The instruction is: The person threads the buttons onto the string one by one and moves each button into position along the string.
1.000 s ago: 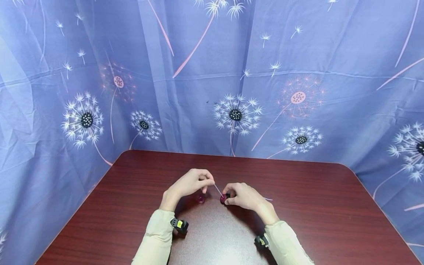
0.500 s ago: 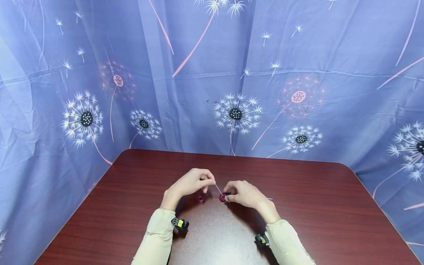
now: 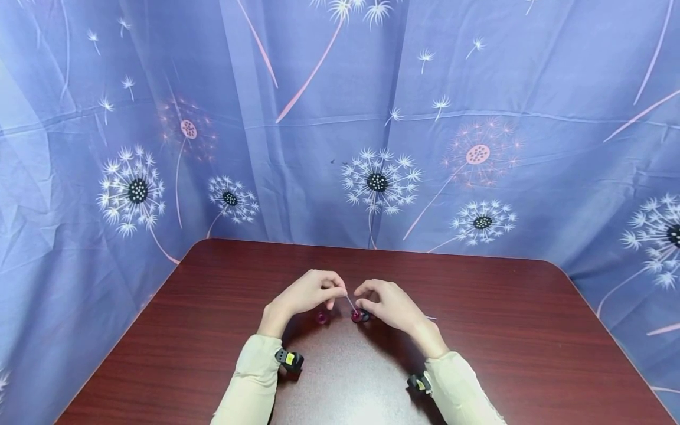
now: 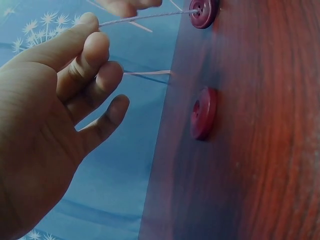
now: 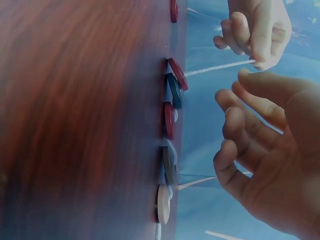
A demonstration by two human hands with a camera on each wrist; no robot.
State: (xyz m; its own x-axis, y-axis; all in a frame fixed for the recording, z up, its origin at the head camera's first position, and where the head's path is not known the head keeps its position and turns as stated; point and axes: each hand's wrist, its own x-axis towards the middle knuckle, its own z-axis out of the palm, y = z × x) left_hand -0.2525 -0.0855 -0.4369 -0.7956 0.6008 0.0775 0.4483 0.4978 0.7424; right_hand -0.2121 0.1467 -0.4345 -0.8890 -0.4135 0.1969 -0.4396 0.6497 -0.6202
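Note:
Between thumb and index finger, my left hand (image 3: 310, 292) pinches the end of a thin white string (image 4: 150, 18). The string slants down through a hole of a dark red button (image 4: 202, 12) on the table. My right hand (image 3: 392, 306) hovers just to the right, fingers loosely bent and holding nothing. Behind that button the right wrist view shows more threaded buttons in a row: a dark green button (image 5: 174, 91), another red button (image 5: 169, 121), a dark button (image 5: 169, 166) and a beige button (image 5: 163, 204). A loose red button (image 4: 204, 114) lies below my left hand.
The brown wood-grain table (image 3: 478, 330) spreads out around both hands. The string's tail (image 3: 431, 318) pokes out past my right wrist. A blue curtain (image 3: 319, 177) with dandelion prints hangs along the table's back and sides.
My right hand has let go of the red button and lifted slightly up and away. My left hand keeps its pinch on the string, nearly still.

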